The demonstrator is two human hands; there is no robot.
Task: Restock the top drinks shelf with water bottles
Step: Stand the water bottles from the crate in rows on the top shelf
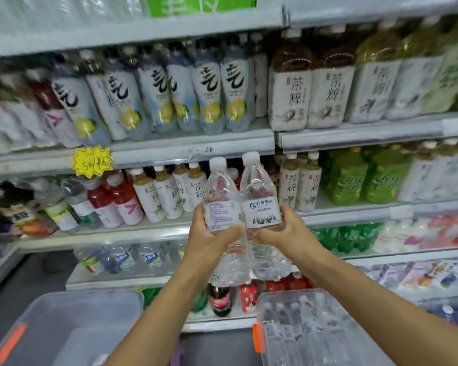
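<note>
The left hand (212, 235) is wrapped around the lower body of 1 water bottle (221, 207), and the right hand (280, 232) is wrapped around a second water bottle (261, 202). Both bottles are held upright, caps upward, with their sides touching, in front of the middle shelves. Their long axes run near vertical, each tilted slightly so that the bases converge below the hands.

The top drinks shelf (143, 27) lies well above both hands, at the upper edge of the view; what sits on it is cropped and blurred, so free space there cannot be judged. The coming move is judged to be a lift straight up and forward, with the bottles kept upright so they can be stood on their bases. Neither hand appears clearly nearer the shelf.

The bottles are clear plastic with white caps and ribbed lower halves. The right one shows a white label with blue print and a mountain drawing; the left one shows its small-print side.

Lower right, a clear plastic bin (259, 315) of more water bottles is seen; lower left, a clear bin with a lid (72, 326).
</note>
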